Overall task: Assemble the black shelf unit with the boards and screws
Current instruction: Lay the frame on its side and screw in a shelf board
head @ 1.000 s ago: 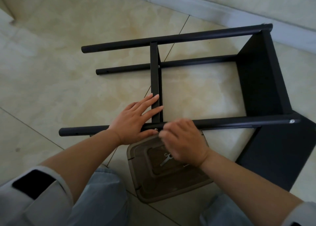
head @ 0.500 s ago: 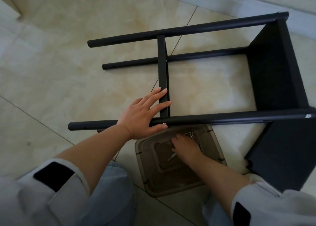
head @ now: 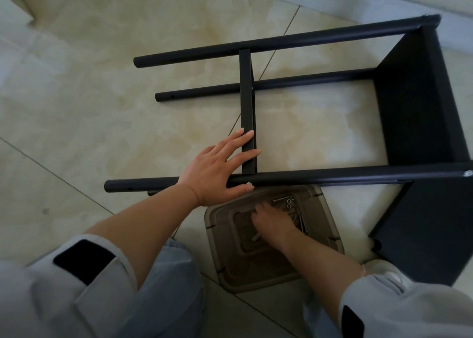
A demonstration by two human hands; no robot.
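The black shelf unit lies on its side on the tiled floor, with its near pole (head: pixel 332 175) running left to right. My left hand (head: pixel 215 169) rests flat where that pole meets the narrow middle board (head: pixel 247 107), its fingers straight across both. A silver screw head (head: pixel 248 183) shows in the pole just by my thumb. My right hand (head: pixel 273 222) reaches down into a brown plastic tray (head: pixel 330 225) below the pole, near loose screws and washers (head: pixel 289 202). Its fingertips are hidden, and a silver tool tip (head: pixel 256 236) peeks out under the palm.
A wide end board (head: pixel 419 102) closes the shelf's right side. Another black board (head: pixel 435 230) lies on the floor at the lower right, beside a white shoe (head: pixel 381 268). My knees in light jeans flank the tray. A wall skirting (head: pixel 358 2) runs along the back.
My right hand left the near pole and dropped into the tray, where it now sits among the hardware. My left hand stayed flat on the pole and board.
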